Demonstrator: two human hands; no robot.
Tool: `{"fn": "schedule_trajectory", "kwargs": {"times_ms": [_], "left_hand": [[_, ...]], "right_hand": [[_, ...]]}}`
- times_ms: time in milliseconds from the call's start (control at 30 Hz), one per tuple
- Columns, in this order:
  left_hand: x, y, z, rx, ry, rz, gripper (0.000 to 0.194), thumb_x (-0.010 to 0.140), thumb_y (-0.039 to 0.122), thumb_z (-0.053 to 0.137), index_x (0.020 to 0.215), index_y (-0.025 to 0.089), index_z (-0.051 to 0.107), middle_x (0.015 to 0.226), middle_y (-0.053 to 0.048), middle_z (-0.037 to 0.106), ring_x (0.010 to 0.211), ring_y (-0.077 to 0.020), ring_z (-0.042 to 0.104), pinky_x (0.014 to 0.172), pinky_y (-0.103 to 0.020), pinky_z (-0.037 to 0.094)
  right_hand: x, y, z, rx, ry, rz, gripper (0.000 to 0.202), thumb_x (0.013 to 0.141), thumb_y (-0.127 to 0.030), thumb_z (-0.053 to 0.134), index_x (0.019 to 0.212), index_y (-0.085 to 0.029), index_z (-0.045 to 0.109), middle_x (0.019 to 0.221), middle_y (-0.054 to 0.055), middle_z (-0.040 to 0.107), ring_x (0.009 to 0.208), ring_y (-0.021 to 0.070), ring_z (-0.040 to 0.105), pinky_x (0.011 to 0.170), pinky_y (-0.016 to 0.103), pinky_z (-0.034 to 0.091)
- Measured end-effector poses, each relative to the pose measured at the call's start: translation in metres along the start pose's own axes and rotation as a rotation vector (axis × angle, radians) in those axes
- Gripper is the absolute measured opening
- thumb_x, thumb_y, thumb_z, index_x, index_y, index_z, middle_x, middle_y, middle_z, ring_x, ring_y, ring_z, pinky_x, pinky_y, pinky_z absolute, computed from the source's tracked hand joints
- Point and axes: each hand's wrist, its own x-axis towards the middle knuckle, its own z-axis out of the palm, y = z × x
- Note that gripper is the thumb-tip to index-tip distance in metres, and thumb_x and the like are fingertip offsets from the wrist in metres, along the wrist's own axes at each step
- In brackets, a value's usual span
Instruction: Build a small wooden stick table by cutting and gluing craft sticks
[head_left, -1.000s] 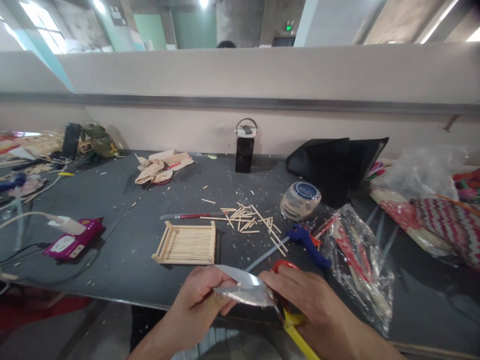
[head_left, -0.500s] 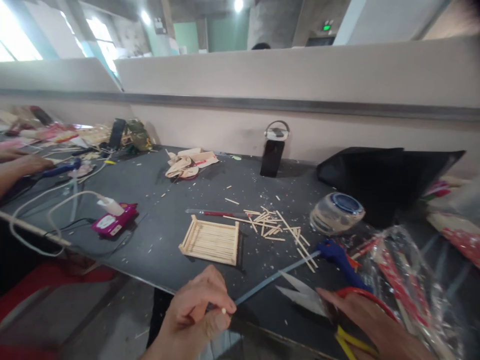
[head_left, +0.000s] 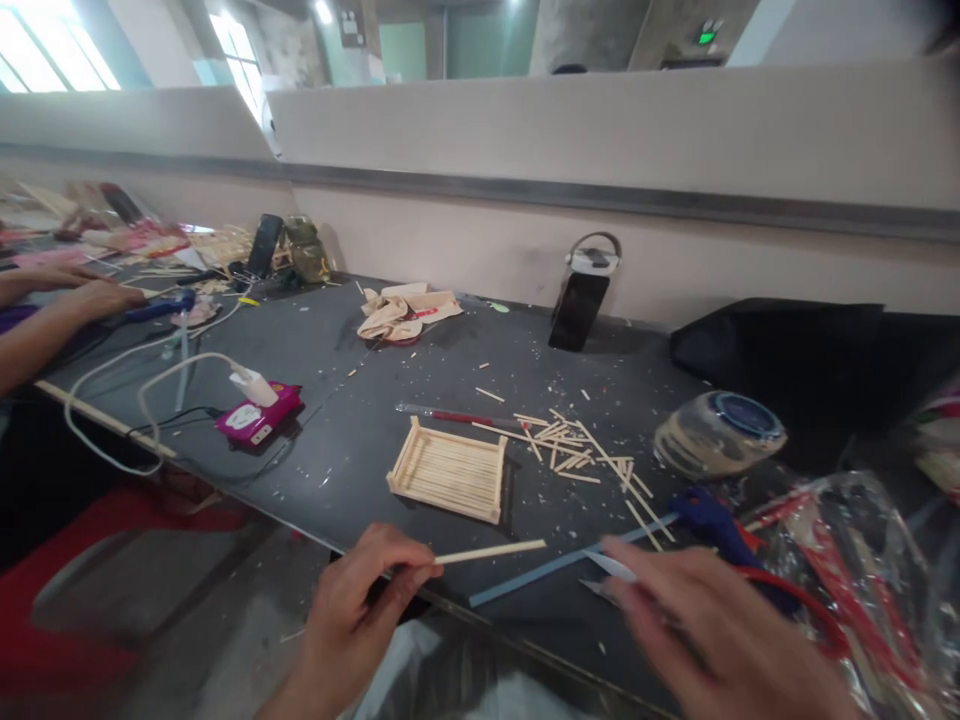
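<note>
Nearby, scissors (head_left: 616,568) and glue gun (head_left: 714,527) crowd right hand (head_left: 720,620), grip unclear; left hand (head_left: 364,600) pinches a stick (head_left: 491,552).

Loc.: shared craft workshop. Evid.: long dark table (head_left: 315,345) w/ low partition (head_left: 525,130) behind; cut wood sticks (head_left: 570,445) + scraps, blue glue gun (head_left: 709,525), purple pwr. strip (head_left: 259,415); 2nd person (head_left: 97,300) at same row, L side. Beyond: concrete pillar (head_left: 592,35), tall windows (head_left: 52,45), green sign (head_left: 706,37), approx. hall-type bldg.
</note>
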Motion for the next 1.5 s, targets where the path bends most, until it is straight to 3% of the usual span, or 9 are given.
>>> {"fn": "schedule_trajectory", "kwargs": {"times_ms": [100, 200, 333, 467, 633, 767, 1000, 1300, 1500], "left_hand": [[0.003, -0.003, -0.006, 0.175, -0.056, 0.166, 0.016, 0.089, 0.008, 0.054, 0.093, 0.022, 0.062, 0.075, 0.002, 0.065, 0.068, -0.0127, 0.056, 0.066, -0.024, 0.042], [0.004, -0.009, -0.012, 0.238, -0.07, 0.199, 0.016, 0.091, 0.009, 0.052, 0.093, 0.022, 0.06, 0.075, 0.002, 0.063, 0.069, -0.0129, 0.054, 0.067, -0.024, 0.041], [0.007, -0.027, -0.024, 0.309, -0.031, 0.187, 0.013, 0.09, 0.015, 0.058, 0.099, 0.023, 0.061, 0.082, 0.002, 0.065, 0.078, -0.0142, 0.058, 0.074, -0.025, 0.043], [0.02, -0.045, -0.041, 0.413, 0.105, 0.048, 0.037, 0.083, 0.028, 0.068, 0.119, 0.025, 0.059, 0.101, -0.003, 0.06, 0.09, -0.0179, 0.057, 0.075, -0.026, 0.045], [0.043, -0.06, -0.05, 0.307, -0.116, -0.017, 0.039, 0.083, 0.029, 0.067, 0.121, 0.026, 0.061, 0.08, 0.002, 0.055, 0.073, -0.0141, 0.055, 0.067, -0.024, 0.045], [0.055, -0.068, -0.048, 0.238, -0.241, -0.014, 0.03, 0.083, 0.027, 0.066, 0.112, 0.022, 0.066, 0.078, 0.001, 0.058, 0.068, -0.013, 0.055, 0.062, -0.022, 0.045], [0.066, -0.069, -0.039, 0.215, -0.282, 0.019, 0.01, 0.086, 0.026, 0.061, 0.09, 0.019, 0.068, 0.082, -0.002, 0.066, 0.075, -0.0152, 0.06, 0.068, -0.025, 0.046], [0.083, -0.055, -0.001, 0.23, -0.359, 0.066, 0.007, 0.084, 0.024, 0.063, 0.085, 0.02, 0.068, 0.076, 0.0, 0.068, 0.068, -0.0133, 0.06, 0.062, -0.022, 0.044], [0.086, -0.055, 0.005, 0.244, -0.357, 0.056, 0.006, 0.084, 0.021, 0.062, 0.086, 0.02, 0.067, 0.077, 0.0, 0.069, 0.069, -0.0132, 0.061, 0.063, -0.022, 0.045]], "right_hand": [[0.034, -0.045, 0.03, -0.014, -0.01, -0.149, 0.038, 0.088, -0.017, 0.059, 0.125, -0.026, 0.059, 0.082, 0.003, 0.068, 0.068, 0.0165, 0.058, 0.055, 0.027, 0.045], [0.058, -0.063, 0.049, -0.008, -0.06, -0.176, 0.014, 0.088, -0.013, 0.056, 0.095, -0.019, 0.067, 0.073, 0.003, 0.061, 0.064, 0.0171, 0.053, 0.052, 0.028, 0.04], [0.074, -0.064, 0.06, 0.055, -0.159, -0.102, 0.013, 0.086, -0.011, 0.058, 0.076, -0.019, 0.062, 0.076, 0.003, 0.059, 0.07, 0.0173, 0.053, 0.057, 0.029, 0.038], [0.081, -0.063, 0.073, 0.013, -0.132, 0.009, 0.015, 0.086, -0.012, 0.058, 0.073, -0.019, 0.062, 0.076, 0.004, 0.058, 0.074, 0.0181, 0.052, 0.06, 0.03, 0.036], [0.086, -0.063, 0.09, -0.063, -0.12, 0.038, 0.017, 0.085, -0.014, 0.06, 0.069, -0.018, 0.062, 0.074, 0.005, 0.058, 0.072, 0.0192, 0.048, 0.064, 0.032, 0.034], [0.089, -0.067, 0.095, -0.068, -0.104, 0.03, 0.016, 0.086, -0.015, 0.061, 0.07, -0.019, 0.063, 0.073, 0.004, 0.058, 0.072, 0.0199, 0.046, 0.065, 0.033, 0.032], [0.087, -0.067, 0.098, -0.108, -0.091, 0.042, 0.011, 0.078, -0.012, 0.069, 0.072, -0.02, 0.063, 0.073, 0.003, 0.059, 0.074, 0.0207, 0.046, 0.064, 0.033, 0.028], [0.069, -0.037, 0.078, -0.118, -0.115, 0.138, 0.014, 0.086, -0.014, 0.06, 0.074, -0.019, 0.064, 0.073, 0.004, 0.057, 0.074, 0.0204, 0.044, 0.067, 0.033, 0.03], [0.065, -0.033, 0.08, -0.1, -0.107, 0.16, 0.014, 0.087, -0.016, 0.059, 0.076, -0.02, 0.066, 0.074, 0.004, 0.058, 0.074, 0.0209, 0.046, 0.066, 0.035, 0.031]]}}
